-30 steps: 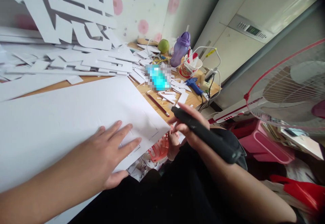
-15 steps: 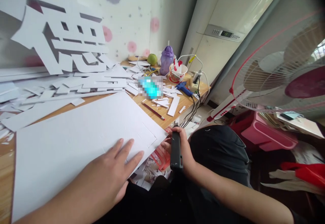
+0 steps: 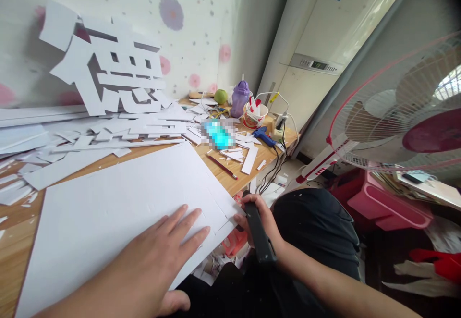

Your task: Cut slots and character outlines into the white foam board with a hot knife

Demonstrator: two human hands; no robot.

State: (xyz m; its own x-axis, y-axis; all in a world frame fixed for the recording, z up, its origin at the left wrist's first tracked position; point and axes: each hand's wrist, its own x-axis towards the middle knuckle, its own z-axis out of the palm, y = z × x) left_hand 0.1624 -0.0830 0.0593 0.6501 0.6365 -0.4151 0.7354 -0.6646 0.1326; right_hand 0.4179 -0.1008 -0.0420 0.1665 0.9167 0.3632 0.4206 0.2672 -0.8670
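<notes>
A large white board (image 3: 118,193) lies on the wooden table, its right corner reaching past the table edge. Thin cut lines show near that corner. My left hand (image 3: 162,255) rests on the board with its fingers spread, the thumb off the front edge. Beside the right corner, my right hand (image 3: 261,222) is wrapped round a long black tool (image 3: 262,238). The tool's handle tilts down toward my lap; its working end, by the board's edge, is mostly hidden by my fingers.
White scraps (image 3: 93,133) and a cut-out character (image 3: 122,75) stand behind the board. A pencil (image 3: 221,165), blue glue gun (image 3: 264,136), paper bowl (image 3: 255,115) and purple bottle (image 3: 240,99) lie beyond. A fan (image 3: 396,106) is at right; scraps lie below the table.
The camera view has shifted, so the scene sits lower and slightly to the right. The black tool now leans more, its lower end swung right. My left thumb stretches farther from the fingers.
</notes>
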